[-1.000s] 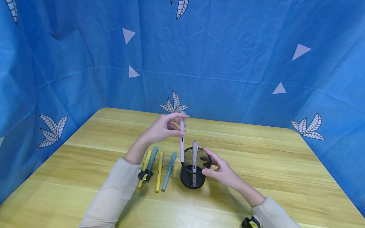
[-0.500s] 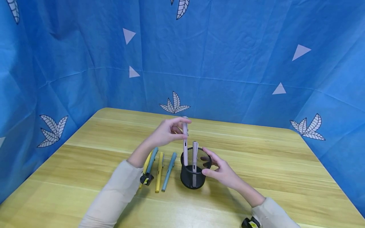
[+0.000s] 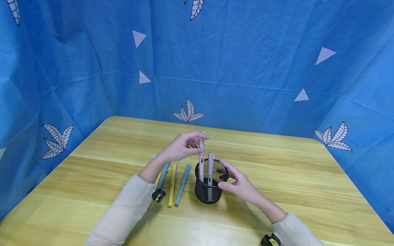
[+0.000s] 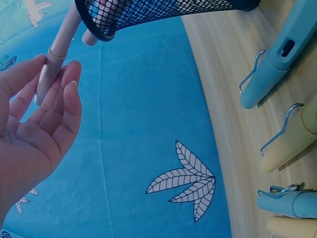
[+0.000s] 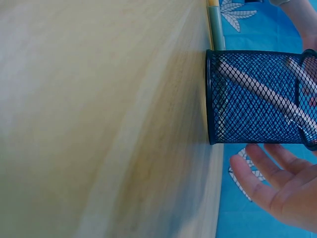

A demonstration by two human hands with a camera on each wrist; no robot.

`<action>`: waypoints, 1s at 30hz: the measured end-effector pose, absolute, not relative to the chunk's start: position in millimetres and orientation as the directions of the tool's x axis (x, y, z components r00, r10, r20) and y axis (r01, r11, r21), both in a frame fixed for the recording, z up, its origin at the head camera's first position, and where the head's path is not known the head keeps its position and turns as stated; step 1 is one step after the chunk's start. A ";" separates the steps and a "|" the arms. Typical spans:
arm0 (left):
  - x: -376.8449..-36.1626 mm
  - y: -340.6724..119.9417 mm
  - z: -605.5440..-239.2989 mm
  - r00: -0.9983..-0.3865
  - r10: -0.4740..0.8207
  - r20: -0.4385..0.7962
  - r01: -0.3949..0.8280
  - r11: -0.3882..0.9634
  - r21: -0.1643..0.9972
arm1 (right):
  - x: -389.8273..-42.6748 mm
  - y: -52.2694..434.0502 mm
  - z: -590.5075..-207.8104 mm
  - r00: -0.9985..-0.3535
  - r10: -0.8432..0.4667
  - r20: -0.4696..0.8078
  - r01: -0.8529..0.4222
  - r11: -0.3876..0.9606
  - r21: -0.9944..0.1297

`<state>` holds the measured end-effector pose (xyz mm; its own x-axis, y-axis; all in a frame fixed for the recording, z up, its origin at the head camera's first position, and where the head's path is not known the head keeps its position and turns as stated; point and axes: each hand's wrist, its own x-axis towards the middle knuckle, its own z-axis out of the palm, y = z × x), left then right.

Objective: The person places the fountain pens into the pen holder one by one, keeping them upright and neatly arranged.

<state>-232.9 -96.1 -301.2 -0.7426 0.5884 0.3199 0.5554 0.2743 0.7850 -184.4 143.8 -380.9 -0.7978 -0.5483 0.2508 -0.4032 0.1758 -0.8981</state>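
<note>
My left hand (image 3: 199, 139) pinches the top of a pink pen (image 3: 201, 164) and holds it upright, its lower end inside the black mesh cup (image 3: 209, 193). The left wrist view shows my fingertips (image 4: 69, 87) on that pink pen (image 4: 55, 57) above the cup's rim (image 4: 99, 29). A second pink pen (image 3: 210, 165) stands in the cup. My right hand (image 3: 229, 178) lies against the cup's right side, fingers fairly straight. In the right wrist view those fingers (image 5: 262, 173) sit just beside the mesh cup (image 5: 247, 99), with a pen (image 5: 262, 91) slanting inside.
Left of the cup, a blue pen (image 3: 182, 181), a yellow pen (image 3: 171, 186) and a teal pen (image 3: 163, 171) lie on the wooden table (image 3: 292, 177). Blue cloth walls (image 3: 246, 68) close off the back and both sides.
My left hand has lowered the pink pen from above the cup's rim down into the cup. The right hand and the cup have stayed where they were.
</note>
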 end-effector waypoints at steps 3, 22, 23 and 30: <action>-232.5 -95.2 -302.4 -0.744 0.590 0.313 0.556 0.288 0.780 | -184.2 143.9 -380.3 -0.799 -0.549 0.247 -0.399 0.176 -0.900; -231.7 -91.6 -307.8 -0.682 0.688 0.247 0.606 0.344 0.717 | -184.1 144.9 -381.2 -0.803 -0.540 0.253 -0.400 0.173 -0.900; -231.3 -91.6 -307.7 -0.682 0.691 0.241 0.603 0.344 0.720 | -184.0 145.1 -381.3 -0.801 -0.539 0.260 -0.411 0.179 -0.894; -232.1 -94.8 -310.9 -0.693 0.689 0.214 0.588 0.368 0.720 | -185.1 145.4 -381.0 -0.808 -0.537 0.241 -0.397 0.195 -0.897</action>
<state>-232.1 -94.8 -310.9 -0.6929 0.6885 0.2140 0.5882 0.3683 0.7200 -185.1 145.4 -381.0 -0.8083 -0.5374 0.2405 -0.3967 0.1951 -0.8970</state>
